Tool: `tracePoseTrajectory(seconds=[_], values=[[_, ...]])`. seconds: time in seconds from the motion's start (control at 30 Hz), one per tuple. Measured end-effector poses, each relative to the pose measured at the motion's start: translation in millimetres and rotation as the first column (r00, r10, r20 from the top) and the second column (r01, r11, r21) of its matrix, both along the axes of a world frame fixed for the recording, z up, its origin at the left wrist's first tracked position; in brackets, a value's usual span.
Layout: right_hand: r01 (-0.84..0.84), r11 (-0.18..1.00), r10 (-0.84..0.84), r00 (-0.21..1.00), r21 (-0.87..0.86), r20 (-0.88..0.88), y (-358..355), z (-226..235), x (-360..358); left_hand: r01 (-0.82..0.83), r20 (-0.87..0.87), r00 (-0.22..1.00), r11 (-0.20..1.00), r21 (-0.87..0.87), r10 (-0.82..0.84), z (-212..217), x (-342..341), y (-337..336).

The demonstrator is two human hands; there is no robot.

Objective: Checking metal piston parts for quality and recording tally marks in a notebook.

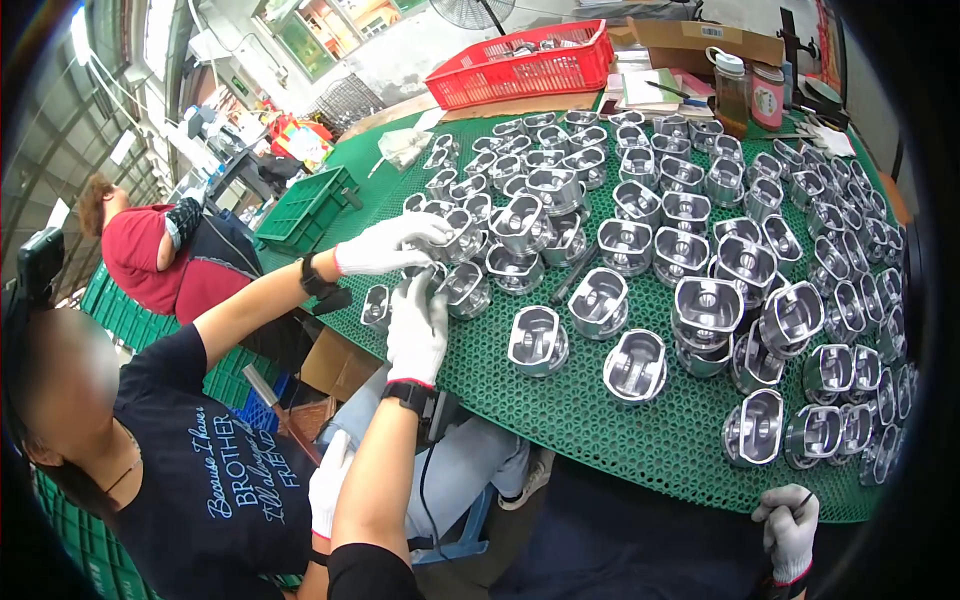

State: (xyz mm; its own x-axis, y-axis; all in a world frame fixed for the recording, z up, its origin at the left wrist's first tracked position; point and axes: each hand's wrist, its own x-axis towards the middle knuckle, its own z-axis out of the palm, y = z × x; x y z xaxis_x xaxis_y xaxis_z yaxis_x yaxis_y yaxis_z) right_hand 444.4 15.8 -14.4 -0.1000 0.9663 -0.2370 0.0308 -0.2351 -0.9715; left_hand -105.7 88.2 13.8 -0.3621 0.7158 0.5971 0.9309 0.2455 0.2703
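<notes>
My left hand (pixel 417 330), in a white glove, reaches to the left edge of the table with its fingers closed on a metal piston (pixel 437 272), which they partly hide. Right beside it, a co-worker's gloved hand (pixel 395 245) touches the same group of pistons. My right hand (pixel 790 530), gloved as well, is low at the table's near right edge. Its fingers are curled, with a thin dark thing at the fingertips too small to name. Shiny pistons (pixel 635 367) stand in rows and some stacks across the green mat (pixel 560 430).
A co-worker in a dark shirt (pixel 220 470) sits close on my left, the other hand (pixel 330 485) by a long tool (pixel 285 415). Behind are a red crate (pixel 520 68), a green crate (pixel 305 207), a bottle (pixel 730 95) and a cardboard box (pixel 710 42). Another person (pixel 150 250) is farther left.
</notes>
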Motion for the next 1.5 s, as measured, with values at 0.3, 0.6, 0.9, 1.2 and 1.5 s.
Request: tracePoseTrajectory(seconds=[0.3,0.6,0.9,1.2,1.5], values=[[-0.036,0.999,0.036,0.999,0.008,-0.024,-3.0,5.9,-0.7,-0.005,0.175,0.981,0.919,-0.395,0.081,14.7,-15.4,43.8],[-0.124,0.992,0.121,0.99,-0.031,-0.074,1.7,17.1,-1.2,-0.131,-0.072,0.99,0.963,-0.236,0.117,4.5,22.7,-12.0],[-0.252,0.962,0.237,0.961,-0.102,-0.145,-1.5,33.4,9.2,0.215,0.053,0.976,0.971,-0.104,-0.21,34.0,172.8,-157.4],[-0.512,0.785,0.497,0.857,0.35,0.139,-34.3,41.8,10.7,0.604,0.258,0.796,0.689,-0.401,-0.547,37.7,277.9,-115.4],[-0.608,0.713,0.614,0.782,0.349,0.106,-40.4,25.1,7.0,0.721,0.29,0.691,0.605,-0.338,-0.662,37.6,278.0,-86.0]])
